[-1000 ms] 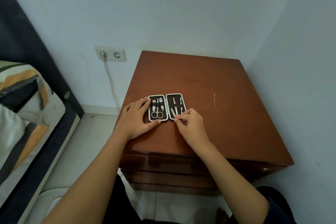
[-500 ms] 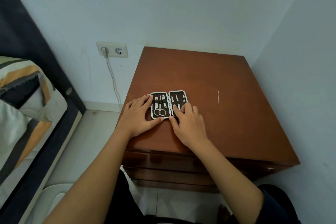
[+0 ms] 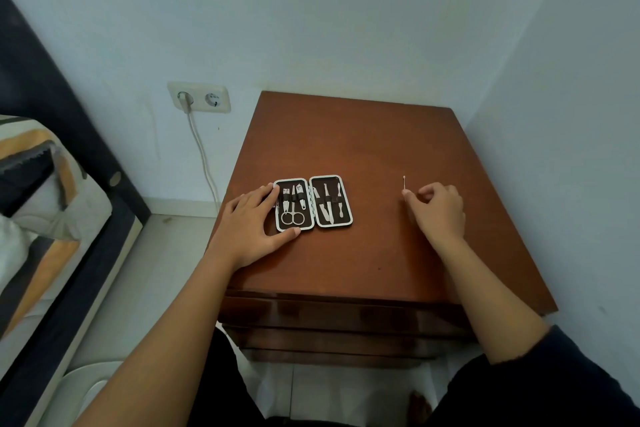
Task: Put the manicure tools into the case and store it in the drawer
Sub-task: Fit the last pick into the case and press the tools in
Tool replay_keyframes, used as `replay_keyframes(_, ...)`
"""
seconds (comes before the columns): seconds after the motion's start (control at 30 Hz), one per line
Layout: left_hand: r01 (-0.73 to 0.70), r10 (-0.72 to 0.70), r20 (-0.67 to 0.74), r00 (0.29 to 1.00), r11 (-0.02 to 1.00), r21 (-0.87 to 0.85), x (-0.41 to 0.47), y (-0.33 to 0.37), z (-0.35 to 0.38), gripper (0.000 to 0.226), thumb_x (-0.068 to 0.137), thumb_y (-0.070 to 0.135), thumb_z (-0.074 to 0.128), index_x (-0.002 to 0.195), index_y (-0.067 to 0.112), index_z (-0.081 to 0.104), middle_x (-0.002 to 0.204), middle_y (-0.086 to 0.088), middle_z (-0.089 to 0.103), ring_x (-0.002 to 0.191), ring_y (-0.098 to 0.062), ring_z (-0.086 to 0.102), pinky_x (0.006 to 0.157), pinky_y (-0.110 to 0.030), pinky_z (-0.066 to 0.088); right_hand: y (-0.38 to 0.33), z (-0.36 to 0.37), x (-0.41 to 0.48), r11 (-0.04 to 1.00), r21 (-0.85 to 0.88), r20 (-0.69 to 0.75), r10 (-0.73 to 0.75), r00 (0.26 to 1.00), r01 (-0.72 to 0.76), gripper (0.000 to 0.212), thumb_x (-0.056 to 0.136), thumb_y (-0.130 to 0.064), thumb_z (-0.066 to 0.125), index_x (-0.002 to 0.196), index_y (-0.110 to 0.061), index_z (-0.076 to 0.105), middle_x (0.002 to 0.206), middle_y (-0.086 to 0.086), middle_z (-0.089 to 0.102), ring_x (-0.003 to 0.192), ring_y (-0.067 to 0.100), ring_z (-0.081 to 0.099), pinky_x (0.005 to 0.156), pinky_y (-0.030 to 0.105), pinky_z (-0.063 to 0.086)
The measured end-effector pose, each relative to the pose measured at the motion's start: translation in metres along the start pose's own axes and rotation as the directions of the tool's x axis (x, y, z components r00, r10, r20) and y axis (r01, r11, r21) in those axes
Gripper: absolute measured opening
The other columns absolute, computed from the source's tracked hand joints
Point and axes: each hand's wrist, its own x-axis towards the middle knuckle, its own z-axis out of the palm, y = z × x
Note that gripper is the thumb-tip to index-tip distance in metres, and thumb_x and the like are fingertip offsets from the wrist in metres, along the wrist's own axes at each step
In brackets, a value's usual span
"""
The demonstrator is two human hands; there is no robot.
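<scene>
Right hand [image 3: 437, 211] moved off case [image 3: 313, 203], pinching thin tool [image 3: 404, 182]; left hand [image 3: 254, 224] flat, steadying case.

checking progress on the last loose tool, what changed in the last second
The right hand left the open case and moved right across the nightstand to the thin loose tool; its fingertips now meet the tool's near end, though a firm grip can't be confirmed. The left hand stayed on the case's left edge. The case stayed open and the tool has not moved.
</scene>
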Motion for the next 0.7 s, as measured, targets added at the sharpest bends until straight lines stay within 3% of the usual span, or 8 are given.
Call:
replay_keyframes(0.17,0.002,-0.002,0.002,1.000,1.000,-0.004,0.000,-0.001,0.001,0.099,0.065,0.080,0.028,0.147,0.024,0.021,0.154,0.004,0.025,0.141,-0.014,0.021,0.114,-0.035,0.013,-0.012,0.013,0.006,0.997,-0.072,0.016,-0.004,1.000,0.005,0.021,0.083,-0.042,0.061,0.089,-0.023,0.066,0.105,0.007,0.063,0.106,0.030,0.053,0.090,0.043,0.040)
replay_keyframes(0.37,0.013,-0.013,0.008,1.000,1.000,-0.006,0.000,0.000,-0.001,0.099,0.065,0.080,0.027,0.147,0.026,0.020,0.155,0.005,0.024,0.141,-0.013,0.020,0.114,-0.034,0.012,-0.022,0.017,-0.002,0.987,-0.153,0.112,-0.038,0.993,0.055,0.018,0.093,-0.030,0.049,0.089,-0.018,0.062,0.116,0.011,0.052,0.115,0.031,0.042,0.093,0.043,0.036)
replay_keyframes(0.43,0.012,-0.012,0.008,1.000,1.000,-0.005,0.000,0.000,0.000,0.099,0.065,0.081,0.027,0.147,0.026,0.020,0.154,0.006,0.024,0.141,-0.012,0.019,0.113,-0.032,0.012,-0.026,0.020,-0.018,0.988,-0.069,0.149,-0.129,0.980,0.140,0.015,0.093,-0.027,0.048,0.086,-0.018,0.059,0.109,0.008,0.055,0.109,0.029,0.046,0.091,0.042,0.037)
replay_keyframes(0.53,0.011,-0.011,0.009,1.000,1.000,-0.008,0.000,0.000,0.001,0.100,0.065,0.081,0.027,0.148,0.025,0.020,0.155,0.005,0.024,0.141,-0.013,0.019,0.113,-0.032,0.011,-0.035,0.028,-0.047,0.939,0.229,0.158,-0.297,0.942,0.257,0.010,0.089,-0.014,0.054,0.080,-0.014,0.057,0.088,0.005,0.060,0.087,0.023,0.056,0.078,0.033,0.041)
replay_keyframes(0.6,0.011,-0.011,0.013,1.000,1.000,-0.004,-0.001,0.000,0.001,0.100,0.065,0.080,0.026,0.148,0.025,0.019,0.155,0.004,0.024,0.141,-0.013,0.019,0.113,-0.032,0.011,-0.041,0.032,-0.061,0.902,0.285,0.155,-0.377,0.913,0.324,0.006,0.086,-0.008,0.056,0.082,-0.010,0.059,0.081,0.005,0.059,0.073,0.015,0.053,0.070,0.024,0.038)
replay_keyframes(0.7,0.012,-0.012,0.014,1.000,1.000,0.001,-0.001,0.001,0.000,0.101,0.064,0.080,0.025,0.148,0.025,0.019,0.155,0.004,0.023,0.141,-0.014,0.019,0.113,-0.033,0.011,-0.044,0.037,-0.073,0.880,0.280,0.151,-0.434,0.888,0.383,0.011,0.086,-0.005,0.055,0.087,-0.011,0.064,0.079,0.001,0.053,0.064,0.003,0.045,0.068,0.021,0.038)
